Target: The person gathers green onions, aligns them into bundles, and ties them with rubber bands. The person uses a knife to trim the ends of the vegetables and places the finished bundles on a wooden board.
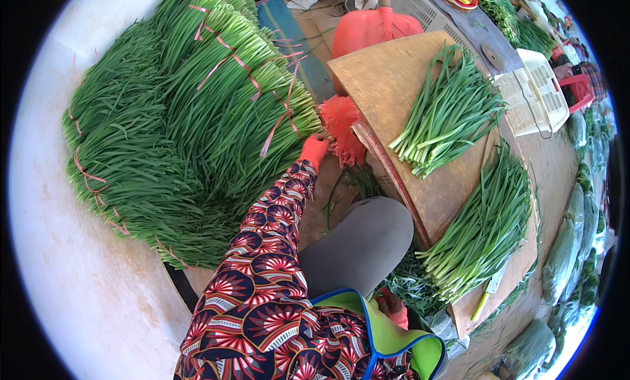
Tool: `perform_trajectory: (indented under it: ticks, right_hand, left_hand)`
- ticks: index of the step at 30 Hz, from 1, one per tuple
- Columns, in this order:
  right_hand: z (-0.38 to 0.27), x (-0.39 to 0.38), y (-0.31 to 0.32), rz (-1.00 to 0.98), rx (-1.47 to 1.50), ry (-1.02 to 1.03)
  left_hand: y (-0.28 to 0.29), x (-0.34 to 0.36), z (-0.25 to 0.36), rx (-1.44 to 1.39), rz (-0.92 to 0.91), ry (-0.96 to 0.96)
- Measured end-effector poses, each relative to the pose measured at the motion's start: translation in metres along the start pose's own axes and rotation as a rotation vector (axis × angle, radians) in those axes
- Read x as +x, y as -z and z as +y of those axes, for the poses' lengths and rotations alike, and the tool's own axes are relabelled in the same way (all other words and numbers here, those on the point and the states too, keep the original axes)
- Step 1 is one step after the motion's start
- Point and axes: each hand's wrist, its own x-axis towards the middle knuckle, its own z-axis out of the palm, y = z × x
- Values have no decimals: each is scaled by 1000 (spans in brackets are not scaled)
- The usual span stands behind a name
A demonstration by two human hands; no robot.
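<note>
My left hand [315, 150], in an orange-red glove, reaches forward to the cut ends of the stacked garlic chives [216, 124]. Its fingers look curled in; what they hold, if anything, is hidden. Just right of it hangs a tuft of red plastic strands [344, 127]. Pink ties [252, 84] bind the stacked bunches. Low beside my knee, my right hand [394, 309], also gloved, shows partly past the green apron edge [425, 350]. Its fingers seem bent, and their contents cannot be made out. Two loose piles, upper chives [449, 111] and lower chives [482, 226], lie on a wooden board [377, 65].
A knife with a yellow handle [481, 306] rests at the board's near right edge. Behind the board stands a red plastic container [371, 32]. A white crate [531, 94] is at the far right, with bagged greens [564, 249] along the floor.
</note>
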Motion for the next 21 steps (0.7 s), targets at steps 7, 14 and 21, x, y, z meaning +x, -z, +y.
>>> perform_trajectory:
  ticks: [7, 14, 21]
  right_hand:
    - [-2, -1, 8, 13, -116, 23]
    - [0, 9, 7, -53, -84, 13]
    - [0, 8, 4, -15, -168, -10]
  left_hand:
    - [-52, 14, 0, 32, 58, -52]
    - [-47, 6, 6, 167, 127, -54]
    - [6, -65, 50, -292, -299, 200]
